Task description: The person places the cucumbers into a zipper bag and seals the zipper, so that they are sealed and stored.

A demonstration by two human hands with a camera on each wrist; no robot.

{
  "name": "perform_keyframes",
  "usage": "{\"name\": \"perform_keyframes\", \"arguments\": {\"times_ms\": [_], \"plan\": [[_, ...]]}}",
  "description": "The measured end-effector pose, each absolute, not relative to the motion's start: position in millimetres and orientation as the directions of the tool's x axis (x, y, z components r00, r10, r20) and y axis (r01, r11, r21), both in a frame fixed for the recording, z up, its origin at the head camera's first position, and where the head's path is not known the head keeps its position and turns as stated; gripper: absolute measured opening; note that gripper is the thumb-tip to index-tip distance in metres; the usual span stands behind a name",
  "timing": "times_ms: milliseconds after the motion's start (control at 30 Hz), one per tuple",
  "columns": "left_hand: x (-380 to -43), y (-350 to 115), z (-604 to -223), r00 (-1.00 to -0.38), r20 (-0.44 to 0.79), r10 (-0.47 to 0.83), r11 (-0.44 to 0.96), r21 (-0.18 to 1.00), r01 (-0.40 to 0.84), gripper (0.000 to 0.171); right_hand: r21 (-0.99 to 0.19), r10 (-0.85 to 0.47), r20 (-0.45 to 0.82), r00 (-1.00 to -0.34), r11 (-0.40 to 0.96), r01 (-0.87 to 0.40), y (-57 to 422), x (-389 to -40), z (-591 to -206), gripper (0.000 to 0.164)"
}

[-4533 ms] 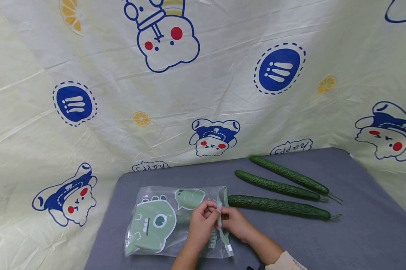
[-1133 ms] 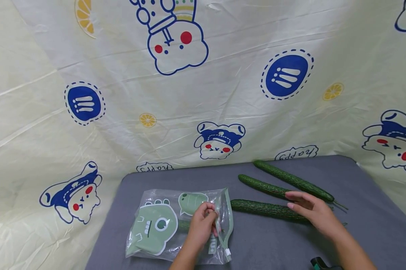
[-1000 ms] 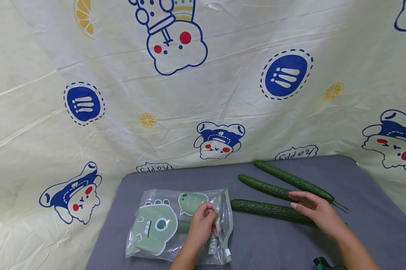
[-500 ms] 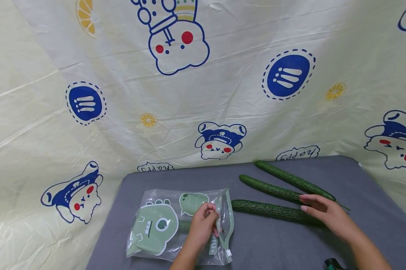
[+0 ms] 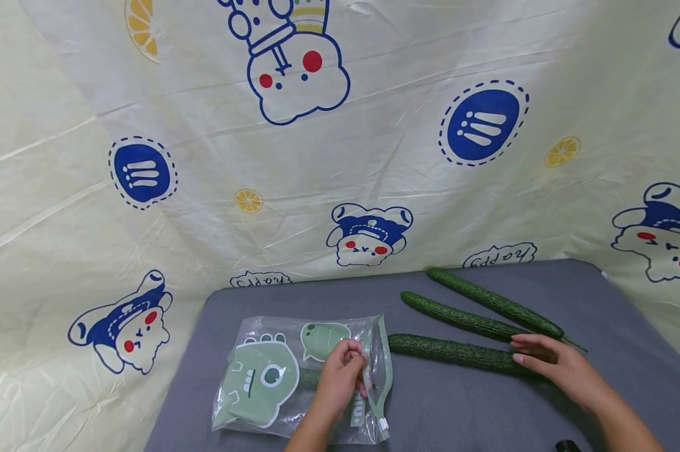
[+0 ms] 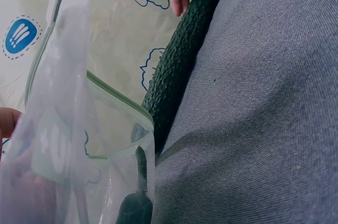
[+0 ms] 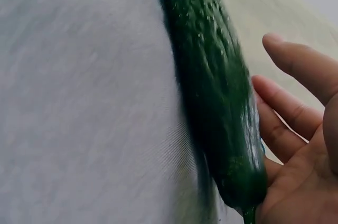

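My left hand [image 5: 338,376] pinches one side of a clear zip bag [image 5: 380,351] with green cartoon prints, close to its slider end. The mouth gapes in the left wrist view, and a cucumber with its stem [image 6: 138,208] shows inside. Outside the bag, the nearest cucumber [image 5: 453,351] lies with its tip close to the mouth. Over that cucumber's stem end is my right hand [image 5: 568,367]. Its thumb [image 7: 296,65] stands away from the skin, while the other fingers lie along the far side; whether they touch is hard to tell.
Two more cucumbers, a middle one [image 5: 464,319] and a far one [image 5: 495,301], lie behind on the grey table [image 5: 430,414]. A printed curtain [image 5: 294,163] hangs down at the table's back edge. A dark object [image 5: 567,446] shows at the bottom edge by my right forearm.
My right hand has let go of the bag's edge and moved right to the nearest cucumber, sliding toward its stem end. The bag's mouth has parted wider; my left hand stays on it.
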State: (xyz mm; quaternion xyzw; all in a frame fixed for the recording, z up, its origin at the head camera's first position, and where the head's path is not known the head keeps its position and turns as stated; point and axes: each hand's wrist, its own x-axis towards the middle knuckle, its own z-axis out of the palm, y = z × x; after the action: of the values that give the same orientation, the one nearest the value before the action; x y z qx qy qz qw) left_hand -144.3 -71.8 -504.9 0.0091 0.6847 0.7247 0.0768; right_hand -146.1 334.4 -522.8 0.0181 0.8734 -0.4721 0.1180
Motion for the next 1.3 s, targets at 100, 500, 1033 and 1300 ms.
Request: {"name": "perform_keyframes", "arguments": {"times_ms": [100,500,1033,1300], "plan": [[-145,-72,-505,-0.988,-0.088,0.123,-0.061,0.993,-0.097,0.019,-0.797,-0.082,-0.266,-0.96,0.579,0.171,338,-146,-527,0.072],[-146,-73,-507,-0.986,-0.102,0.13,-0.061,0.992,-0.11,0.017,-0.73,-0.128,-0.311,-0.942,0.666,0.15,341,-138,-532,0.071],[-146,-73,-508,-0.987,-0.094,0.132,-0.072,0.992,-0.104,0.017,-0.705,-0.129,-0.372,-0.919,0.683,0.189,341,-131,-535,0.071],[-145,-73,-507,-0.987,-0.094,0.127,-0.07,0.992,-0.103,0.018,-0.685,-0.097,-0.373,-0.923,0.7,0.203,337,-130,-535,0.074]]}}
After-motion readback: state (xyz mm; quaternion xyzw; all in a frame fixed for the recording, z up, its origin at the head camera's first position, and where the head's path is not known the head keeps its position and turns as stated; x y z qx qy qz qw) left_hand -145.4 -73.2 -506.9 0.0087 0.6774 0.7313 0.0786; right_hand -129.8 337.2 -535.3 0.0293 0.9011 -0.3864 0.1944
